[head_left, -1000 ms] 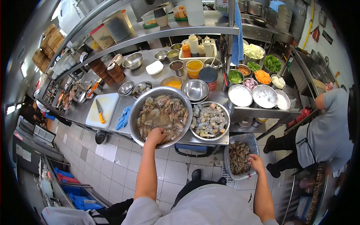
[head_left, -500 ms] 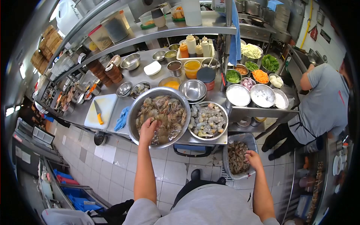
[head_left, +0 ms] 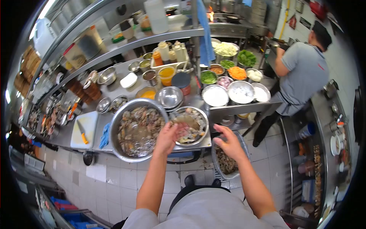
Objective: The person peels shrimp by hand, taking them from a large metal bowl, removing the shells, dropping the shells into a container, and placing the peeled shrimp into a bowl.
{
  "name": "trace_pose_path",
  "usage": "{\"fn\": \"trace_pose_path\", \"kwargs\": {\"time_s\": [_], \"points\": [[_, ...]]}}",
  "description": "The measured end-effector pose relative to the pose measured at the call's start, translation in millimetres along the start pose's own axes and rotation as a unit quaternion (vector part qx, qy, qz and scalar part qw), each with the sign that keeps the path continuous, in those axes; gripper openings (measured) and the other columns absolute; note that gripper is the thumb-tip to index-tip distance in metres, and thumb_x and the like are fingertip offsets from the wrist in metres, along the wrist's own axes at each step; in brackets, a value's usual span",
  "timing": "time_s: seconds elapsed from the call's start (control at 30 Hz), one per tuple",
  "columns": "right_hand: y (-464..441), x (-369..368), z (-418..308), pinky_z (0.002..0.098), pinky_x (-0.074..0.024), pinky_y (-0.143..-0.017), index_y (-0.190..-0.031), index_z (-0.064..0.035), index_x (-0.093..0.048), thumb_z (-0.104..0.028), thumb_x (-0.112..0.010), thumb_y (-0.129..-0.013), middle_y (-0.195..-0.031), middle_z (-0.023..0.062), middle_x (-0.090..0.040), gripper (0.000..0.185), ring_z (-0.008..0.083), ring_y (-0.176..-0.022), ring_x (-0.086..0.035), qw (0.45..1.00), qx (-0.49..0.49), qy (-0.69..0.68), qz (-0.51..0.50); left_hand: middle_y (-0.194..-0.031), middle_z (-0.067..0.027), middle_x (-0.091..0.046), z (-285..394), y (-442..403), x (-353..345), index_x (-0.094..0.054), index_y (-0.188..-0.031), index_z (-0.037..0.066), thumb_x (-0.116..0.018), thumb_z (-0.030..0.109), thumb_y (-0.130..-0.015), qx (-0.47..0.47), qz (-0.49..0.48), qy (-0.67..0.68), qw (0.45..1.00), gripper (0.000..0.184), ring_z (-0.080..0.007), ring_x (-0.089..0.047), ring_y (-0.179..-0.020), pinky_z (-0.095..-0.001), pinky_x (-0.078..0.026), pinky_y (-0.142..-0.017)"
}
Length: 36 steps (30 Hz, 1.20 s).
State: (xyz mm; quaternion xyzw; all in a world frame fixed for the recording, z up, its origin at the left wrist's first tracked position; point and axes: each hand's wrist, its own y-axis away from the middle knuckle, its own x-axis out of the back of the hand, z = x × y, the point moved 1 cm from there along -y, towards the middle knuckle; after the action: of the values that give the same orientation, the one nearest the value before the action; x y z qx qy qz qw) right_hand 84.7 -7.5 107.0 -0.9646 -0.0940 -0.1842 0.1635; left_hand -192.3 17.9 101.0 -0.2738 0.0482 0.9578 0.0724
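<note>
My left hand (head_left: pixel 169 137) is between the large steel bowl (head_left: pixel 113 142) of unpeeled shrimp in murky water and the smaller bowl (head_left: pixel 206 134) of peeled shrimp. Blurred by motion, its fingers are closed on a brownish shrimp (head_left: pixel 190 120) that extends over the smaller bowl. Farther right, my right hand (head_left: pixel 230 141) has its fingers apart and holds nothing, above the upper part of a grey bin (head_left: pixel 247 147). Shells and heads (head_left: pixel 225 162) lie in that bin.
A white board (head_left: pixel 90 126) with a yellow-handled knife (head_left: pixel 82 133) and a blue cloth (head_left: pixel 105 136) lie at left. Behind are stacked steel bowls (head_left: pixel 169 96), sauce bottles (head_left: pixel 164 51) and vegetable containers (head_left: pixel 238 73). Another person (head_left: pixel 301 72) stands at right by the far counter.
My left hand has left the large bowl and moved right with a shrimp. My right hand has risen from the bin and opened. The camera view has swung right; the other person has turned.
</note>
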Motion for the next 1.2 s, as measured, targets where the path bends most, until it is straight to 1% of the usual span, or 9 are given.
{"fn": "trace_pose_path", "kwargs": {"time_s": [0.1,0.23,0.37,0.43,0.6,0.77,0.9,1.07,1.2], "points": [[-4.3,0.0,8.1,0.0341,-0.0469,-0.093,-0.131,-0.0024,-0.054,-0.016,-0.067,-0.089,-0.12,0.0142,-0.062,0.047,0.0235,-0.11,-0.059,1.0,-0.016,-0.014,0.006,-0.116,-0.0137,-0.063,-55.5,-9.4,-52.2,-0.051,-0.122,0.003,-0.047,0.017,-0.102,0.104,-0.039,0.05,0.993,0.024,-0.0274,-0.063,-0.108,-0.0418,-0.055,-0.089],[21.0,17.8,73.8,0.0311,-0.051,-0.075,-0.115,0.0001,-0.057,-0.017,-0.062,-0.094,-0.095,0.0084,-0.068,0.027,0.0149,-0.081,-0.064,0.972,-0.211,-0.104,0.027,-0.12,-0.0117,-0.063,-115.2,-22.3,-84.6,-0.049,-0.129,0.002,-0.053,0.016,-0.1,0.167,-0.071,-0.064,0.981,0.032,-0.0209,-0.062,-0.107,-0.0361,-0.052,-0.089],[52.9,41.0,119.5,0.031,-0.0504,-0.07,-0.11,-0.0007,-0.058,-0.021,-0.062,-0.095,-0.09,0.0082,-0.066,0.026,0.0137,-0.076,-0.062,0.958,-0.265,-0.099,0.043,-0.12,-0.0132,-0.062,-155.7,-31.5,-85.4,-0.044,-0.141,0.005,-0.07,0.012,-0.086,0.051,-0.061,-0.359,0.93,0.062,-0.0273,-0.059,-0.111,-0.0365,-0.047,-0.094],[61.8,47.7,121.5,0.0309,-0.0492,-0.067,-0.104,-0.0015,-0.059,-0.026,-0.062,-0.094,-0.083,0.0073,-0.065,0.027,0.014,-0.072,-0.061,0.958,-0.279,-0.054,0.045,-0.129,-0.0197,-0.055,-157.6,-29.0,-101.5,-0.043,-0.142,0.006,-0.072,0.01,-0.08,-0.188,-0.09,-0.522,0.827,0.068,-0.0345,-0.054,-0.118,-0.0393,-0.042,-0.102],[72.7,47.4,123.4,0.0351,-0.0489,-0.068,-0.099,-0.0018,-0.061,-0.032,-0.062,-0.094,-0.084,0.0097,-0.066,0.031,0.0187,-0.074,-0.063,0.958,-0.283,-0.024,0.04,-0.132,-0.0186,-0.051,-181.8,-29.0,-132.7,-0.047,-0.14,0.01,-0.069,0.004,-0.079,-0.108,-0.164,-0.451,0.871,0.065,-0.0358,-0.055,-0.115,-0.0383,-0.047,-0.096],[74.4,50.2,104.6,0.042,-0.0487,-0.075,-0.096,-0.0013,-0.061,-0.031,-0.06,-0.093,-0.089,0.0161,-0.068,0.03,0.0322,-0.084,-0.065,0.956,-0.281,0.075,0.02,-0.121,-0.0189,-0.056,-186.8,-23.7,-137.4,-0.055,-0.132,0.007,-0.062,-0.003,-0.08,-0.264,-0.165,-0.592,0.744,0.053,-0.0379,-0.057,-0.11,-0.0411,-0.049,-0.092],[77.9,43.2,127.6,0.0477,-0.0473,-0.079,-0.092,-0.0016,-0.061,-0.028,-0.058,-0.093,-0.091,0.0194,-0.066,0.027,0.0404,-0.091,-0.062,0.965,-0.212,0.15,0.041,-0.119,-0.0207,-0.06,-194.9,-27.5,-131.8,-0.056,-0.13,0.005,-0.059,0.004,-0.085,-0.263,-0.163,-0.596,0.741,0.045,-0.0376,-0.059,-0.107,-0.0431,-0.049,-0.092],[74.9,45.8,125.6,0.0497,-0.0461,-0.083,-0.093,-0.0029,-0.062,-0.029,-0.057,-0.093,-0.096,0.019,-0.066,0.027,0.0404,-0.096,-0.061,0.96,-0.165,0.226,0.016,-0.11,-0.0232,-0.065,-202.5,-30.9,-130.0,-0.06,-0.125,0.002,-0.061,0.012,-0.085,-0.001,-0.12,-0.503,0.856,0.042,-0.0398,-0.063,-0.102,-0.0441,-0.05,-0.09],[73.4,43.7,129.8,0.0497,-0.0457,-0.086,-0.093,-0.0017,-0.061,-0.029,-0.056,-0.092,-0.1,0.0189,-0.066,0.028,0.0401,-0.099,-0.06,0.96,-0.195,0.201,-0.016,-0.115,-0.0271,-0.063,-204.0,-24.2,-131.5,-0.055,-0.128,-0.002,-0.059,0.014,-0.086,0.02,-0.127,-0.486,0.865,0.046,-0.0396,-0.063,-0.107,-0.0425,-0.05,-0.09]]}}
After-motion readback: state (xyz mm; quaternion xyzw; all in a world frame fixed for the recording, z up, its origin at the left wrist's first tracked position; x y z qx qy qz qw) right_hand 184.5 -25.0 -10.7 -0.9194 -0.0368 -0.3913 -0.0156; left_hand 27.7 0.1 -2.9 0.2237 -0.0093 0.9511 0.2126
